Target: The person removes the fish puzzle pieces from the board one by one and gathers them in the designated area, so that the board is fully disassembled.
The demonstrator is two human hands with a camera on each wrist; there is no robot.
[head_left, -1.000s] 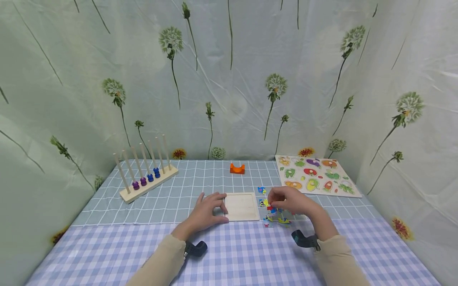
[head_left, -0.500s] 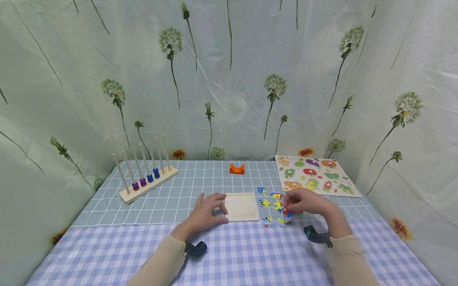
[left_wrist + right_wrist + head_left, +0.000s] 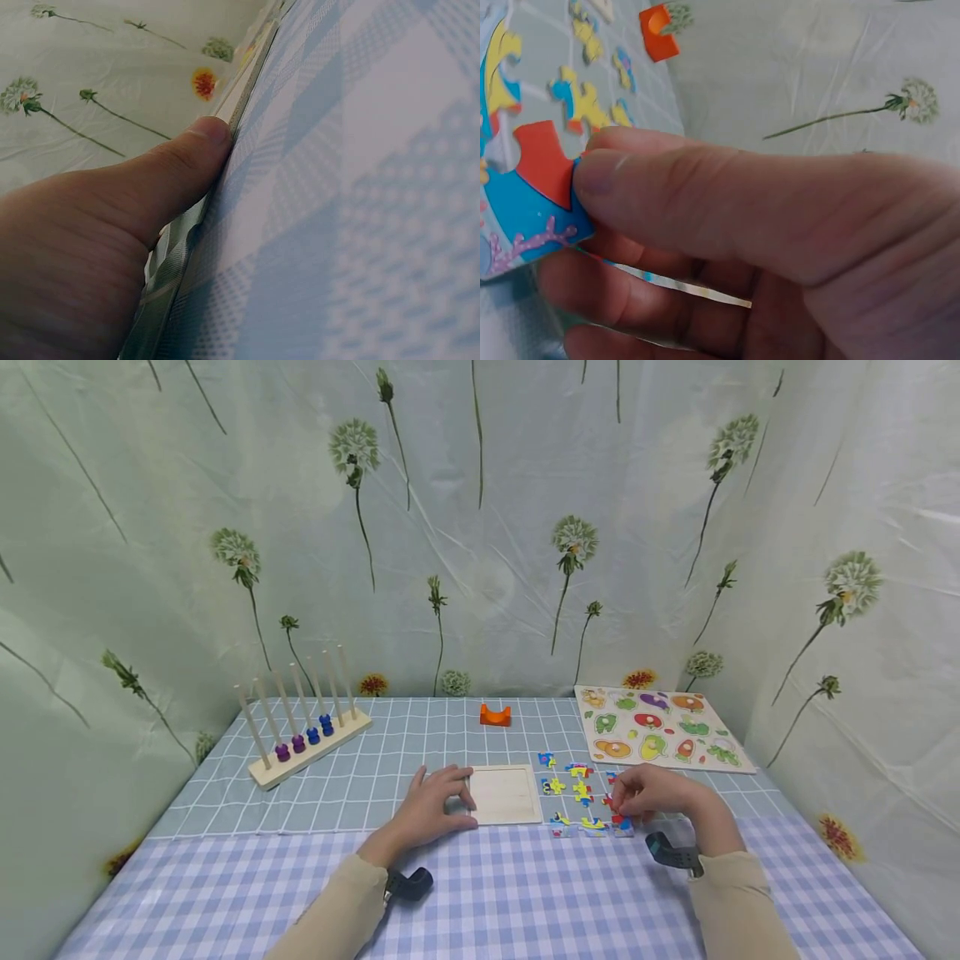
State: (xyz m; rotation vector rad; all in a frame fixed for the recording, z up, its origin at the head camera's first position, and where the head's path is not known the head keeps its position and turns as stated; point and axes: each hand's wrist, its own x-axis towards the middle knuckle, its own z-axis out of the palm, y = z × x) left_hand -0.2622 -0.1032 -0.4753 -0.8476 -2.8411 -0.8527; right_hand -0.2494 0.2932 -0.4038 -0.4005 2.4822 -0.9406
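My left hand [image 3: 435, 806] lies spread at the left edge of a shallow wooden puzzle tray [image 3: 506, 795], fingertips touching its rim; in the left wrist view the thumb [image 3: 180, 165] lies against the tray's edge. To the right, my right hand [image 3: 663, 792] pinches a jigsaw piece [image 3: 536, 206] between thumb and index finger. This piece is blue and red with a pink coral print, and it sits at the lower right of the loose pieces. Several other jigsaw pieces [image 3: 582, 792], mostly yellow, blue and red, lie spread in rough rows between tray and hand.
At the back left stands a wooden peg rack [image 3: 311, 752] with purple and blue beads. An orange arch block [image 3: 495, 717] sits behind the tray. A vegetable peg puzzle board [image 3: 667, 727] lies at the back right. A checked cloth [image 3: 510, 902] covers the front.
My right hand has moved right and slightly toward me with the red and blue piece, uncovering pieces near the tray. The left hand has stayed at the tray.
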